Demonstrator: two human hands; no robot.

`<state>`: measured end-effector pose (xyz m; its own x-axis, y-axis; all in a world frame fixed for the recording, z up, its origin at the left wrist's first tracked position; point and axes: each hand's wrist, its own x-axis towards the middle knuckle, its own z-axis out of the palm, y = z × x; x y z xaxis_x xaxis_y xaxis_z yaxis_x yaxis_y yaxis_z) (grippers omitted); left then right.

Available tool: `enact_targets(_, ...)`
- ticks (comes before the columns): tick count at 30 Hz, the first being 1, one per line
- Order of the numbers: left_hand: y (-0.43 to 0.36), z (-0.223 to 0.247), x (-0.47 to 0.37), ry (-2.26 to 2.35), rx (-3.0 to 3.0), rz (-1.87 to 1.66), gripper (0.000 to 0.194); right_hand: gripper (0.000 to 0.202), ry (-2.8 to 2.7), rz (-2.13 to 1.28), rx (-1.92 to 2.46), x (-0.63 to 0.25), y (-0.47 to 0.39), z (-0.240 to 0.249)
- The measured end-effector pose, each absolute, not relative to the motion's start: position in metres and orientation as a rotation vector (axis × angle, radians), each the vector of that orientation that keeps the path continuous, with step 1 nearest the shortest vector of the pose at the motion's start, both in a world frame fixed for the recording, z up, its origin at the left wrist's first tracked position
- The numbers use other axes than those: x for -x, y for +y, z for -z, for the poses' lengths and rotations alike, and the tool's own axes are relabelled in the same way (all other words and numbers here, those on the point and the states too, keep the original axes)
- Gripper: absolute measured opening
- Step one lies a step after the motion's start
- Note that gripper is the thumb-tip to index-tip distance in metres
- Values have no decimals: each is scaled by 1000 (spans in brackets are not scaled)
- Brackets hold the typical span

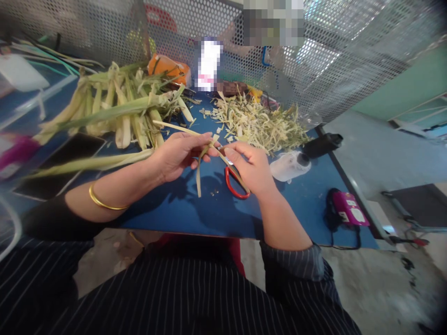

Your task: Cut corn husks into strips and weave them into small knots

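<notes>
My left hand [183, 153] is closed, its thumb and fingers pinching a thin pale green plant strip [171, 126]. One end of the strip sticks out to the left, and a narrow shred hangs below the fingers. Close by on the right, my right hand [253, 170] has thumb and forefinger pinched on the strip's other part, which runs down under the palm. Red-handled scissors [238, 195] show beneath this hand; whether its hidden fingers hold them, I cannot tell. A heap of pale green leafy stalks [122, 121] lies left of my hands.
Shredded plant strips [258, 123] are piled behind my right hand. A white bottle [289, 166] and a black cylinder [323, 145] lie right of them. A purple device [349, 209] sits near the blue table's [223, 218] right edge. Perforated metal mesh [223, 28] stands behind.
</notes>
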<state>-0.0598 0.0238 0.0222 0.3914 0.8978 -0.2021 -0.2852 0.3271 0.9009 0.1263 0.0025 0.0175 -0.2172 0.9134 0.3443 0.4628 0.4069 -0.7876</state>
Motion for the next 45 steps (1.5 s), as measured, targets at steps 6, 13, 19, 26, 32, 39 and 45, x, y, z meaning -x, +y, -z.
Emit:
enact_targets(6, 18, -21, 57, 844, -1024, -813, 22, 21, -1437, -1146, 1056, -121, 7, -4)
enact_targets(13, 13, -15, 53, 885, -1131, -779, 13, 11, -1174, -1336, 912, -112, 6, 5)
enact_targets(19, 16, -13, 53, 891, -1145, -751, 16, 18, -1194, -1169, 1018, -109, 6, 6)
enact_targets(26, 15, -17, 53, 915, -1133, -731, 13, 21, -1280, -1090, 1130, -114, 10, 8)
enact_targets(32, 18, -22, 56, 935, -1132, -728, 19, 48, -1503, -539, 1246, -124, 3, -11)
enact_targets(39, 15, -23, 60, 893, -1391, -602, 31, 23, -1770, -543, 1110, -126, 5, -18)
enact_targets(45, 10, -19, 55, 881, -1463, -523, 30, 22, -1593, -1124, 1080, -116, 4, -8)
